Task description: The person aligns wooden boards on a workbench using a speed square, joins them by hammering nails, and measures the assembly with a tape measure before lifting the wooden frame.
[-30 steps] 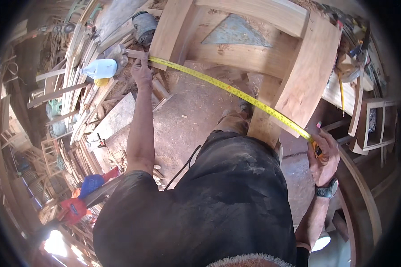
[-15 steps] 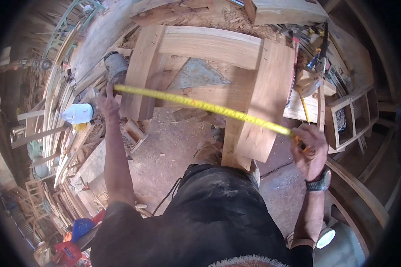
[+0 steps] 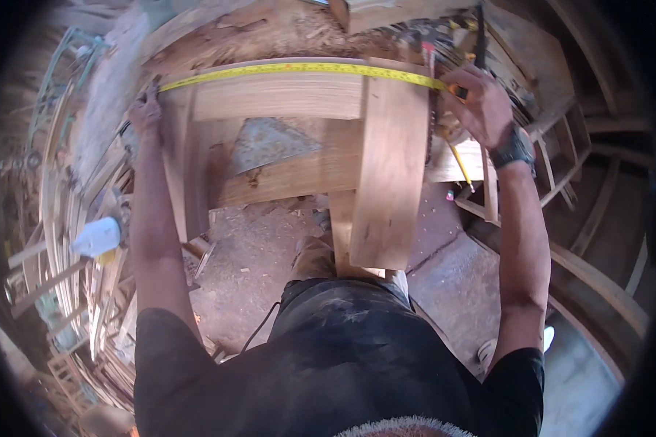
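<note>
A yellow tape measure (image 3: pixel 288 68) is stretched from left to right along the far edge of a wooden frame (image 3: pixel 393 175). My left hand (image 3: pixel 147 113) pinches the blade's end at the frame's far left corner. Its fingers are partly blurred. My right hand (image 3: pixel 483 105) wraps round the case, of which a little orange and black shows, just beyond the frame's right board. The frame has two wide side boards joined by a far rail (image 3: pixel 277 96) and a nearer rail (image 3: pixel 291 178). Through the gap between the rails shows a grey triangular sheet (image 3: pixel 273 146).
A white jug (image 3: pixel 97 237) stands at the left among long wood strips (image 3: pixel 55 182). A yellow pencil (image 3: pixel 461 167) lies right of the frame, near a compartmented wooden box (image 3: pixel 561 164). Wood shavings (image 3: pixel 299 36) cover the far side; a thick timber block (image 3: pixel 401 13) lies there.
Both hands have moved away from me with the tape, which was slanted across the frame and now runs along its far edge. The view has shifted to the right.
</note>
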### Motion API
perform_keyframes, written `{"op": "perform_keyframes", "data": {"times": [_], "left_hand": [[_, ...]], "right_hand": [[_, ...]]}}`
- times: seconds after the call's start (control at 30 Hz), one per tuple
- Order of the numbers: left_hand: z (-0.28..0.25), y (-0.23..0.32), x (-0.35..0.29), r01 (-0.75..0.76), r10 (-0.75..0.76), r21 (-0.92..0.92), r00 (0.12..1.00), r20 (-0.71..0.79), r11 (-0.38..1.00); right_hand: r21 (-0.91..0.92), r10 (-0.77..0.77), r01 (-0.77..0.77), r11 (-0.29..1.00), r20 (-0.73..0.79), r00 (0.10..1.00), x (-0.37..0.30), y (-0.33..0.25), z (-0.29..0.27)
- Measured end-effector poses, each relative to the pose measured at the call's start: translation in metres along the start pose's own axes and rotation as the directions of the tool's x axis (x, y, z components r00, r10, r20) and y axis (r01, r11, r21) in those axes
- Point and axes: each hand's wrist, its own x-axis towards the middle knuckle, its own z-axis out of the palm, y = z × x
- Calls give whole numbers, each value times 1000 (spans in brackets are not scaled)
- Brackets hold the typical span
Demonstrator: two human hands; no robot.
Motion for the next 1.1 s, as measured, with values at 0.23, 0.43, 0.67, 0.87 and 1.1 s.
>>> {"op": "perform_keyframes", "data": {"times": [0.23, 0.43, 0.67, 0.87, 1.1], "left_hand": [[9, -27, 16, 16, -16, 0, 1000, 15, 1000], [14, -13, 2, -9, 11, -81, 1000, 28, 997], [5, -8, 0, 19, -15, -66, 998, 65, 998], [-2, -15, 5, 13, -12, -7, 995, 100, 1000], [6, -15, 5, 25, -28, 38, 997, 77, 999]], "right_hand": [[23, 60, -61, 998, 4, 998, 5, 24, 24], [18, 72, -72, 997, 0, 997, 3, 27, 30], [51, 64, -64, 997, 1, 998, 4, 30, 34], [54, 104, -105, 993, 20, 994, 5, 25, 31], [40, 86, -86, 996, 1, 996, 4, 27, 33]]}}
